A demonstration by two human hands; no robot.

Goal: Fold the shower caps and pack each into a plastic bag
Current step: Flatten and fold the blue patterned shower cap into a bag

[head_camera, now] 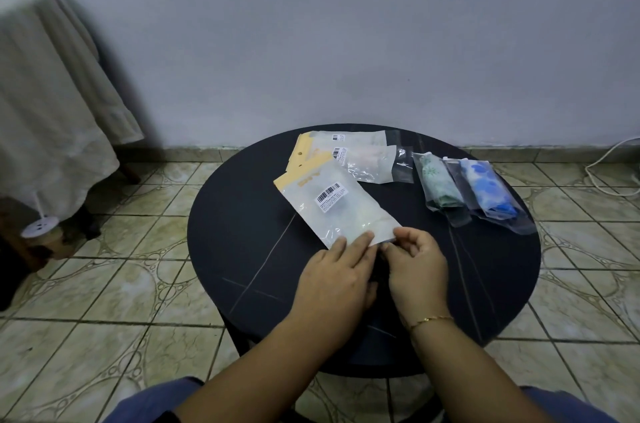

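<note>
Both hands are working the near bag (pixel 341 211) at table centre. It's lying flat on the round black table (pixel 242 232), yellow header pointing to 10 o'clock, barcode label facing up, open end toward the person at 5 o'clock.

Left hand (pixel 334 279): fingers (pixel 362 240) are lying straight and spread, pressing flat on the bag's near edge. Not curling round anything.

Right hand (pixel 417 266): fingers are curling in, thumb and fingertips are pinching the bag's near corner at its 5 o'clock end. A gold bracelet (pixel 431 319) is sitting on that wrist. Can't tell if the flap is being sealed or just held.

Contents of the near bag are showing pale through the plastic; can't tell the pattern.

Other task items:
- Two more yellow-header bags (pixel 360 154) are lying overlapped at the table's 12 o'clock, touching the near bag's header.
- Green-print packed cap (pixel 438 185) and blue-print packed cap (pixel 486 188) are sitting side by side at 2 o'clock, each in clear plastic, well apart from the hands.

Off table: tiled floor (pixel 104 301), draped beige cloth (pixel 52 93) at 9 o'clock, white cable (pixel 609 159) at 3 o'clock by the wall.
</note>
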